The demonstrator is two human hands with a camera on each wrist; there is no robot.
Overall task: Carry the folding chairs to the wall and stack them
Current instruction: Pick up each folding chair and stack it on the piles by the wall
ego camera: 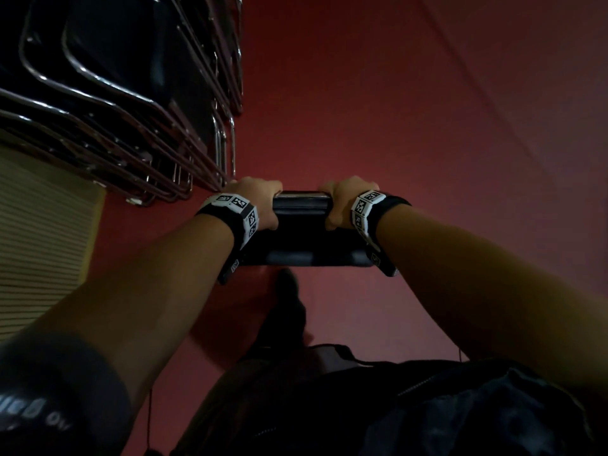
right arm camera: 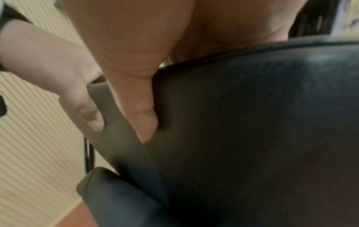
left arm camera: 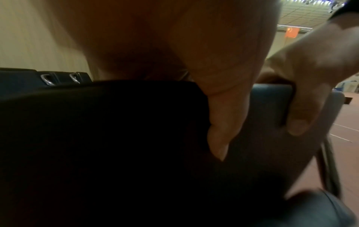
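A black padded folding chair hangs in front of me above the red floor. My left hand grips the left end of its backrest top and my right hand grips the right end. In the left wrist view my left thumb lies down the dark backrest. The right wrist view shows my right thumb pressed on the backrest, with the chair's seat below. A stack of black chairs with chrome frames stands at the upper left, just beyond my left hand.
A ribbed beige wall runs along the left, behind the stack. Red floor spreads ahead and to the right. My dark shoe shows below the held chair.
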